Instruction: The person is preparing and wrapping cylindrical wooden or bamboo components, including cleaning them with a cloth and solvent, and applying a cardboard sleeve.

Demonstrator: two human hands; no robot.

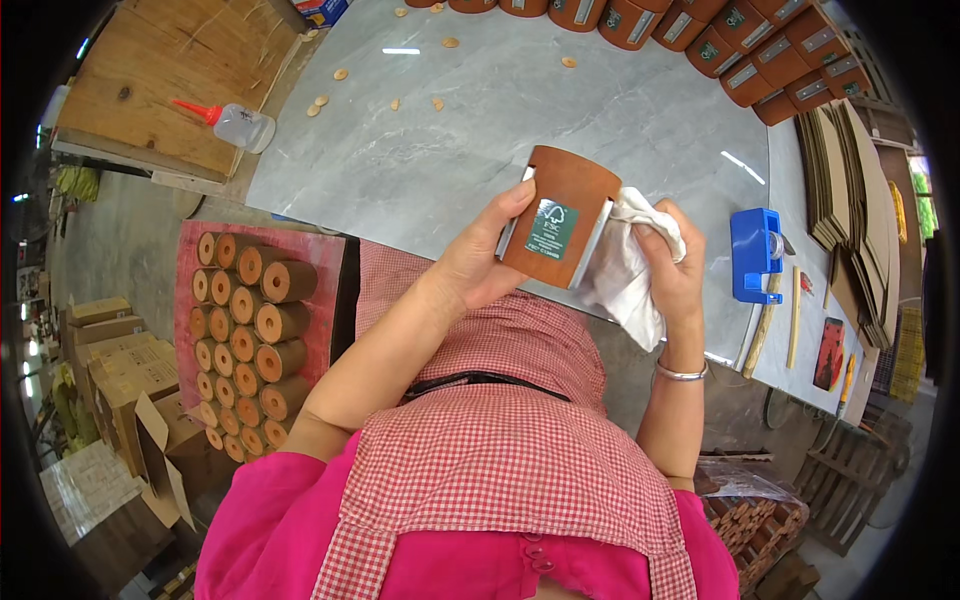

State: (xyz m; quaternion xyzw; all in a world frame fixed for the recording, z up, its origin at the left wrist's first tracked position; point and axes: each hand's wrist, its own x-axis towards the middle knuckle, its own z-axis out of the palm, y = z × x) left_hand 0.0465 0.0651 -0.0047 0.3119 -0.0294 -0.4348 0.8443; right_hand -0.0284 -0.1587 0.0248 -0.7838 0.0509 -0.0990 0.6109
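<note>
Before you: grey marbled table [480, 115]. Over its near edge: brown curved-sided block with metal strips [575, 185], in your left hand [465, 250]; against its right side, crumpled white cloth [632, 290], in your right hand [682, 275]. Along the table's far side, into the far right corner: stacked brown blocks [710, 50]. Right end, left to right: blue plastic tape dispenser [746, 255], pale thin wooden stick [795, 318], red-and-black flat rectangular object [828, 355]. To your left: drilled brown cylinders [245, 303], in rows on flat red board [325, 335]; farther left, brown cardboard boxes [125, 370].
</note>
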